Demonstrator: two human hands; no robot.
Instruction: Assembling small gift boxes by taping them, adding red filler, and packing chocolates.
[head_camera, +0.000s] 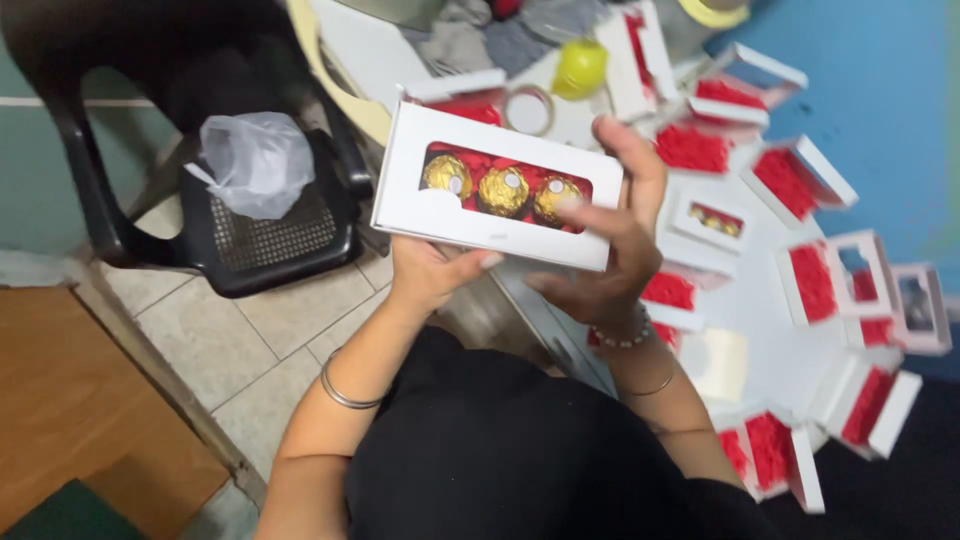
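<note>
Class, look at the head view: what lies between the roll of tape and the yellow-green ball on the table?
Only bare white table top shows between the roll of tape and the yellow-green ball in the head view; nothing sits in that short gap.

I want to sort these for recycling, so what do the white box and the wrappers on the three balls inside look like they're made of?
The white box looks like matte card: flat panels, crisp folded edges, no shine. Its window may be clear film, but that is hard to tell. The three balls seem wrapped in gold foil, crinkled and glinting.

a home workspace used for small craft packing: tiled floor (250, 340), a black plastic chair (240, 230) holding a plastic bag (255, 160), and a white table (770, 310) crowded with open gift boxes (800, 175).
</note>
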